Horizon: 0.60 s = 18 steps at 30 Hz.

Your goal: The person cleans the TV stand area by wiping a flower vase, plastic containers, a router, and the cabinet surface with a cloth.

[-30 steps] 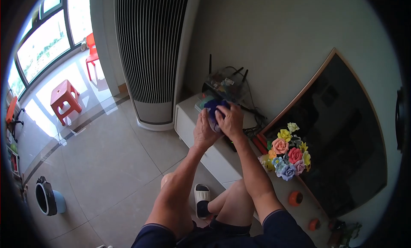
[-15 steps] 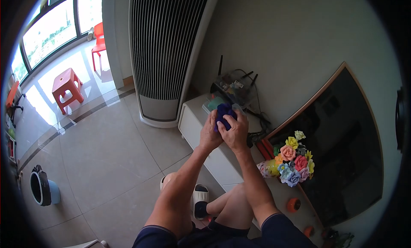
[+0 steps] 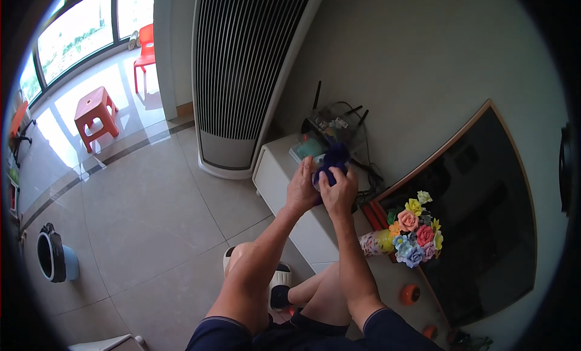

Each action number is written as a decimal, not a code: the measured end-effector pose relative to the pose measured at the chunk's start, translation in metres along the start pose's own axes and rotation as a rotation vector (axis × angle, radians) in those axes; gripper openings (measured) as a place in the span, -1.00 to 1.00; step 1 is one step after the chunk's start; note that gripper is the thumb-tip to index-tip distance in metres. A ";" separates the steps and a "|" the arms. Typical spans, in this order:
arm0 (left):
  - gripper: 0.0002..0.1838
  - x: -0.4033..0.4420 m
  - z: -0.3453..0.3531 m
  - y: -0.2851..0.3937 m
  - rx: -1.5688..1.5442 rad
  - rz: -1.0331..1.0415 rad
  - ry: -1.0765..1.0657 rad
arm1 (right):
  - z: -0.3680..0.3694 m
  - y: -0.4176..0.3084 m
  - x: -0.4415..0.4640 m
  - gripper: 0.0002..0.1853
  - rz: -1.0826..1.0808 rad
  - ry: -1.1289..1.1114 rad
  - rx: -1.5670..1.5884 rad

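Observation:
A dark purple, soft bunched cloth (image 3: 334,160) is held up above the white cabinet, its upper part loose and blurred. My left hand (image 3: 302,188) is closed on its left side. My right hand (image 3: 339,192) pinches it from the right with bent fingers. Some of the cloth hangs below, between the two hands. Whether anything is wrapped inside it I cannot tell. Just behind the hands, a pale green item (image 3: 310,147) lies on the cabinet top.
A low white cabinet (image 3: 273,180) carries a router (image 3: 330,122) with antennas and cables. To the right stand a flower vase (image 3: 378,242) and a television (image 3: 484,230). An air conditioner (image 3: 227,151), a red stool (image 3: 95,112) and a bin (image 3: 71,267) are on the left.
The cloth has gone from a compact bundle to a looser shape, its upper part rising up and to the right. My right hand has shifted slightly right and down. The view has shifted slightly.

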<state>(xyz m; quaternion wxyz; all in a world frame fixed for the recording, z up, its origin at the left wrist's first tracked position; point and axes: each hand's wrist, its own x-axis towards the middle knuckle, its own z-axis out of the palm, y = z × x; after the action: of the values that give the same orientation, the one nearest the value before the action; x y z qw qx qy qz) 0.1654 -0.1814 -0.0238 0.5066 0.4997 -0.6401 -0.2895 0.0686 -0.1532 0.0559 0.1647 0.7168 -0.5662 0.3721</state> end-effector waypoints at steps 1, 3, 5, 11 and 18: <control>0.07 0.001 0.005 -0.011 -0.040 0.021 0.009 | -0.001 -0.004 -0.002 -0.75 -0.080 -0.015 0.062; 0.08 0.001 0.010 -0.024 -0.087 0.069 0.009 | -0.001 -0.019 0.002 -0.77 -0.136 -0.076 0.166; 0.09 -0.002 0.008 -0.028 -0.062 0.114 -0.014 | 0.013 -0.014 0.014 -0.77 -0.095 -0.101 0.165; 0.21 -0.003 -0.010 0.013 0.008 0.082 0.033 | 0.039 0.040 0.043 -0.72 0.034 -0.084 0.039; 0.18 -0.003 -0.012 0.016 0.028 0.042 -0.005 | 0.019 0.079 0.020 -0.72 0.339 0.013 -0.190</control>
<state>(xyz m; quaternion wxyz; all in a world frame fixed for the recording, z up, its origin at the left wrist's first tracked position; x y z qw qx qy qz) 0.1713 -0.1712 -0.0068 0.5041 0.4925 -0.6557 -0.2709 0.0034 -0.2030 0.0431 0.1702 0.5900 -0.7105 0.3438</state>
